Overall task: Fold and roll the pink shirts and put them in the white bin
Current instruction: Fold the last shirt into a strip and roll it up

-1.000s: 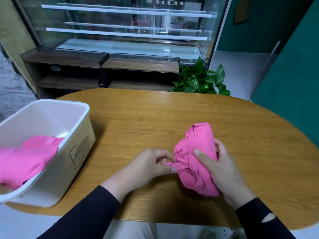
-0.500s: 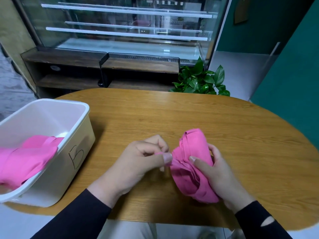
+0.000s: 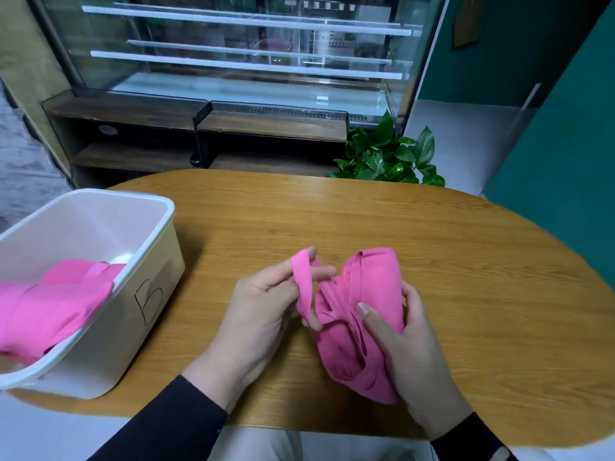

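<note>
While the right hand (image 3: 399, 331) cups the rolled pink shirt (image 3: 362, 314) on the counter (image 3: 466, 261), its grip curled round to stop unrolling, the left hand (image 3: 266, 304) pinches a loose band, likely to wrap it; the white bin (image 3: 100, 261) waits left, another shirt (image 3: 50, 304) inside.

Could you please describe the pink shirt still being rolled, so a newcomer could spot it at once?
On the wooden table, right of the white bin, both hands grip a rolled pink shirt. The other pink shirt drapes over the bin's rim, untouched.
</note>
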Demonstrator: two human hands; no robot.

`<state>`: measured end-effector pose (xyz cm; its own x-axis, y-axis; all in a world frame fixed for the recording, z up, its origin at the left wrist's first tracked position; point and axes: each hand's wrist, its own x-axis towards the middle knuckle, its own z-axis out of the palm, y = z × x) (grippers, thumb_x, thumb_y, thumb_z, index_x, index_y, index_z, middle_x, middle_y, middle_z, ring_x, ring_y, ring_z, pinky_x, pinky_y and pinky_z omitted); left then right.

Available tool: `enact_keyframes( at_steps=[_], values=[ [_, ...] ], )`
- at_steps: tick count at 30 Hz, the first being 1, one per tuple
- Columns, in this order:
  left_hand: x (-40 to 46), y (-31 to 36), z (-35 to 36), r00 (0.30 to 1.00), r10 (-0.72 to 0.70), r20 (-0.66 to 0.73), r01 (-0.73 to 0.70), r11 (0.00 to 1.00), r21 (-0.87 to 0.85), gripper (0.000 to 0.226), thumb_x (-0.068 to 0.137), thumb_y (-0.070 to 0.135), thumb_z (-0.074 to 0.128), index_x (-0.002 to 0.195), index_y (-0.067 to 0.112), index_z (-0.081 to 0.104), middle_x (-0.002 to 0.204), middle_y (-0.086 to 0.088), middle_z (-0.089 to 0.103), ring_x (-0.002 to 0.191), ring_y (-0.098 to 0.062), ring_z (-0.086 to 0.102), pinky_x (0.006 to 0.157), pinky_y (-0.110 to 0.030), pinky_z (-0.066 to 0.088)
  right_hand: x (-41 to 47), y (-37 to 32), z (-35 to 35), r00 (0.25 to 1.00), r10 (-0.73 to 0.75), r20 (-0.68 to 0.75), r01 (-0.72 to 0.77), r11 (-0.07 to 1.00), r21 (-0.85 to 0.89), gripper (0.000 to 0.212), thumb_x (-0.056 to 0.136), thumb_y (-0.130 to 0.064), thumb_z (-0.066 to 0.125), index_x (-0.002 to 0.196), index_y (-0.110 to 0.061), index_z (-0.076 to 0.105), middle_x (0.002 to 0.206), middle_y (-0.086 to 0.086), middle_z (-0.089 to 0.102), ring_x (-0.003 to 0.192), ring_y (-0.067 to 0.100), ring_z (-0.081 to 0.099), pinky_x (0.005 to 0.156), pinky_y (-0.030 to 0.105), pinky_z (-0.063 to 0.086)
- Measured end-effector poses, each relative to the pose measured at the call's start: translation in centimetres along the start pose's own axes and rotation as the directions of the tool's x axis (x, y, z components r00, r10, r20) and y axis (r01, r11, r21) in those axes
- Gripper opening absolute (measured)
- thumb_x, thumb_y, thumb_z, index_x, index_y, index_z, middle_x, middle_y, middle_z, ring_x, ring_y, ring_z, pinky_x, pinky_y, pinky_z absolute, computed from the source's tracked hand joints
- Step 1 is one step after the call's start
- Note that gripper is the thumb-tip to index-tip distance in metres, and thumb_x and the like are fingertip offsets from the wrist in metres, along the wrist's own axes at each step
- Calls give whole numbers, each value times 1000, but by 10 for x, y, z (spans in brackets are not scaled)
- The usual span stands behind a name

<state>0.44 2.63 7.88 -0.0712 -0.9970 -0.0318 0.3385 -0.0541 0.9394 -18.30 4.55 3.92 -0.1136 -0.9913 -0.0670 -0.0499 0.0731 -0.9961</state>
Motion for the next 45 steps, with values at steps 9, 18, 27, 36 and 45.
enact_keyframes(
  at_steps=[9,18,27,36,45],
  values=[
    [0,-11,-1,971,-180,155,206,963,-175,53,87,8,72,136,-1,54,127,-17,67,123,-25,61,108,-35,46,-13,-13,-2,982,-159,98,179,950,-256,86,64,-57,83,121,-76,23,118,-51,42,112,-20,50,81,17,54],
    [5,2,-22,933,-225,281,125,935,331,52,81,1,78,128,19,63,118,-8,72,108,-18,68,89,-30,55,3,-39,-12,855,-89,511,449,619,-644,87,74,-51,77,142,-64,24,132,-39,43,117,-12,47,93,27,46],
    [8,1,-13,909,-84,409,-229,720,656,49,61,46,85,107,30,77,112,16,61,110,-5,59,97,-20,45,14,-64,8,717,-39,696,691,174,-702,53,75,-61,64,121,-43,47,113,-17,59,99,9,60,80,30,47],
    [12,-30,-40,931,-72,358,-262,550,793,88,63,52,87,141,42,49,128,32,48,126,2,47,107,-24,38,16,-33,-6,850,-3,527,496,340,-799,92,70,-74,68,145,-52,18,132,-30,41,122,2,46,100,28,42],
    [8,-36,-32,890,-18,456,-457,-19,889,75,71,69,60,140,42,44,131,27,49,121,2,41,100,-32,30,16,-6,1,833,-60,550,541,292,-789,59,74,-66,59,124,-40,46,103,-17,30,98,5,33,84,22,39]
  ],
)
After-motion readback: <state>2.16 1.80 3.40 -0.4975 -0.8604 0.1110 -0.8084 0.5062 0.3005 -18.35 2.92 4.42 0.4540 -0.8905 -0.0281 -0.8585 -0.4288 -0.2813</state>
